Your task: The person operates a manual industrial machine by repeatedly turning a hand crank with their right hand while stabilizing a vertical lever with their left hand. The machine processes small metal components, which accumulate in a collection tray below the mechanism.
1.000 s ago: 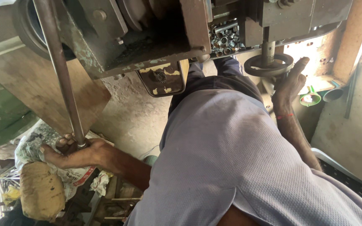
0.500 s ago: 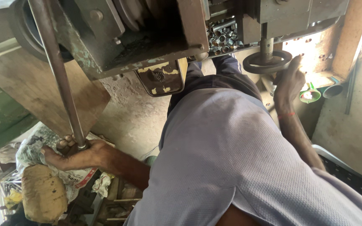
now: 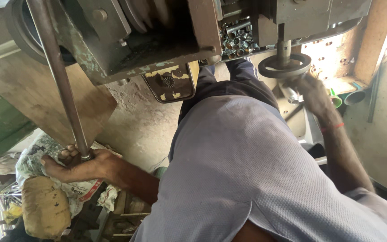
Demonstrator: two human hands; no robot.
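Fingers of the left hand (image 3: 79,163) are clenched round the lower end of a long steel lever bar (image 3: 59,78), and that bar runs up and away to the big green-grey machine (image 3: 126,40) overhead. Just beyond the knuckles lies a printed sack (image 3: 75,188), with a tan stuffed bag (image 3: 45,208) beside it, down in the clutter at lower left. Over on the other side, the right hand (image 3: 312,94) sits right under the small round handwheel (image 3: 285,66), touching its rim; it is blurred, so whether those fingers are closed on the wheel or loose I cannot tell. The wheel hangs on a short vertical shaft below the machine body. Above and left of it, a tray of small metal sleeves (image 3: 238,38) shows in the machine's opening. A worn yellow plate (image 3: 169,83) hangs under the casting, centre frame. A green pipe end (image 3: 354,96) rests near the right wrist, beyond a thin red band
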